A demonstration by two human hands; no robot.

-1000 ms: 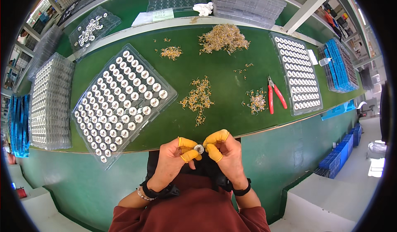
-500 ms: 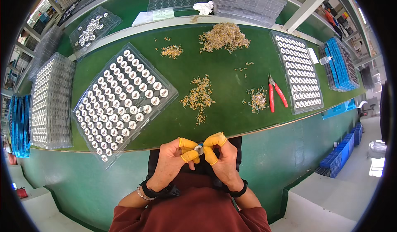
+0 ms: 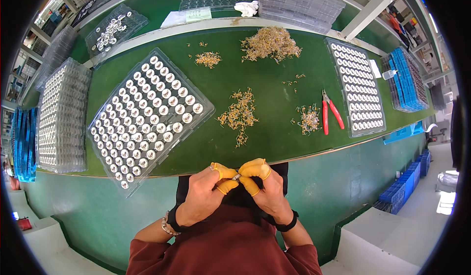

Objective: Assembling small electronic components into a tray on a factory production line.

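Both my hands meet just off the near edge of the green table, with yellow finger cots on the thumbs and fingers. Between the fingertips is a small round silvery part (image 3: 236, 177), mostly covered. My left hand (image 3: 206, 187) pinches it from the left, and my right hand (image 3: 265, 184) grips it from the right. Whether a tiny component is also in the fingers is hidden. Beyond the hands lies a loose pile of small wire-legged components (image 3: 239, 114). To the left, a clear tray (image 3: 203, 109) holds rows of round white-silver parts.
Red-handled pliers (image 3: 326, 114) lie beside a small component pile (image 3: 309, 119). A larger heap (image 3: 271, 43) sits at the back. A second filled tray (image 3: 355, 86) and blue trays (image 3: 405, 81) stand right. Stacked clear trays (image 3: 64, 118) rise at the left. A rail (image 3: 196, 30) crosses behind.
The round part has turned between my fingers and shows less of its face. My fingertips have drawn closer together around it. The whole view has shifted slightly.
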